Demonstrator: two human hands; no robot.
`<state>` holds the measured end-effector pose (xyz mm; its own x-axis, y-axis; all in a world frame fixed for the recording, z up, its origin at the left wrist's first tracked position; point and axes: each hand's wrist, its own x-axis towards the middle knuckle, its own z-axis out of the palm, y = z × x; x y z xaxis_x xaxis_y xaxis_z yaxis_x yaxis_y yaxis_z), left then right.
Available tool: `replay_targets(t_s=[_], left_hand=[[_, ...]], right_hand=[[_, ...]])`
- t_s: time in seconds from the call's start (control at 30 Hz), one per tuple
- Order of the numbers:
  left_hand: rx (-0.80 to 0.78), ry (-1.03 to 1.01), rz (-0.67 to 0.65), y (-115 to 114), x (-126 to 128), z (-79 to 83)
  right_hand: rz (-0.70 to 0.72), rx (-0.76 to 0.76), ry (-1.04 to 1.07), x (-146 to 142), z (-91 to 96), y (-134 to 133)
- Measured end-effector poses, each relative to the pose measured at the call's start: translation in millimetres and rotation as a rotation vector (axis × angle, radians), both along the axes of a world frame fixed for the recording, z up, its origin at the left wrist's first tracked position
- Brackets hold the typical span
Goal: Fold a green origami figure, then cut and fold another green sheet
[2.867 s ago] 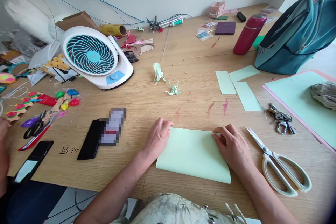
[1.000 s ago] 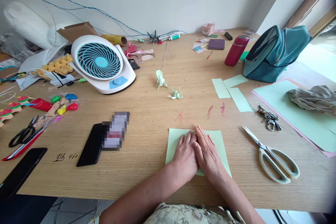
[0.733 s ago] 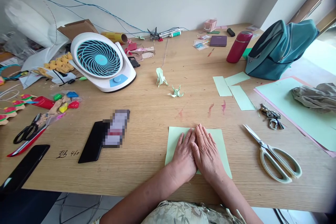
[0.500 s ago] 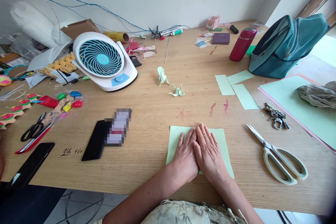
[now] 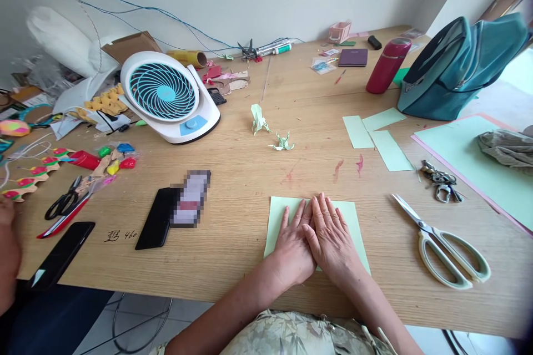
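A sheet of pale green paper (image 5: pixel 352 222) lies on the table in front of me, partly covered by both hands. Flat on its left half rests my left hand (image 5: pixel 293 247), fingers stretched out. My right hand (image 5: pixel 333 233) lies flat too, overlapping the left one's inner edge, its thumb over the back of the left hand. Neither hand grips anything. Farther off stand two folded green paper figures, one taller (image 5: pixel 259 118) and one low and spread (image 5: pixel 282 142). To the right of the sheet are large scissors (image 5: pixel 441 244) with pale handles, their blades nearly together.
Cut green paper strips (image 5: pixel 391 150), keys (image 5: pixel 442 180), a red bottle (image 5: pixel 388 65) and a teal bag (image 5: pixel 453 72) are on the right. Leftward are a white fan (image 5: pixel 166 97), phones (image 5: pixel 154 219), black-handled scissors (image 5: pixel 62 205) and clutter. Another person's arm (image 5: pixel 8 249) is at the left edge.
The view has shifted slightly, showing more of the other person's arm at the left edge. My hands stay flat on the paper, in nearly the same place.
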<state>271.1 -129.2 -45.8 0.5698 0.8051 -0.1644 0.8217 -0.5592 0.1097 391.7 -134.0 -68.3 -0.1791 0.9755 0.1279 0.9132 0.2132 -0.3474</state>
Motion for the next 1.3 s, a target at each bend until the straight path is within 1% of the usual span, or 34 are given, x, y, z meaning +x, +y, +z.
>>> replay_targets(t_s=[0.13, 0.33, 0.47, 0.7, 0.83, 1.07, 1.3], left_hand=[[0.025, -0.032, 0.027, 0, -2, -0.7], [0.027, -0.012, 0.08, 1, -4, -1.8], [0.03, -0.013, 0.083, 2, -4, 0.5], [-0.013, -0.051, 0.121, 1, -5, 8.5], [-0.005, -0.042, 0.092, 2, -5, 8.7], [0.022, -0.065, 0.081, 2, -11, 6.4], [-0.096, -0.113, 0.065, 2, -21, 15.9]], right_hand=[[0.006, 0.026, 0.003, 0, -2.5, 0], [0.002, 0.075, 0.003, -1, -5.6, -1], [-0.014, 0.056, 0.014, -2, -3.4, 0], [-0.06, 0.01, 0.075, -1, 3.2, 3], [-0.079, 0.015, 0.06, -1, 2.5, 3], [-0.05, 0.034, 0.032, 0, 2.3, 0], [0.018, -0.069, 0.012, 7, 8.4, 4]])
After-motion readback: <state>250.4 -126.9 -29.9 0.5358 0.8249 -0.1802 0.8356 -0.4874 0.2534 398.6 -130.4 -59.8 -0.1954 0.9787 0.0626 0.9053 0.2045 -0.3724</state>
